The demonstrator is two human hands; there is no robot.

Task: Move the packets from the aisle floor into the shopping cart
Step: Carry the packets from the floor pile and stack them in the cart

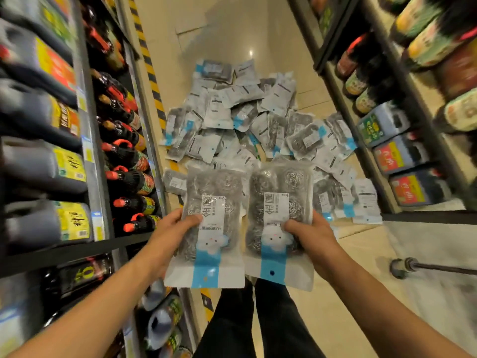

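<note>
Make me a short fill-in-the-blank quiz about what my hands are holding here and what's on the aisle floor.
1. Each hand holds one packet, so ____ packets are held up in all.
2. The left hand grips a packet with a vertical stripe coloured ____.
3. The right hand holds its packet above the pile of packets, which lies on the ____.
4. The shelves on both sides hold ____.

Missing words: two; blue; floor; bottles

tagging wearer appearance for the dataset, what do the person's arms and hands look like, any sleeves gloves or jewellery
Both forearms are bare up to the frame edge: no sleeves show. The left hand and right hand wear no gloves, and no rings, watch or wristband are visible. Dark trousers show below.
</note>
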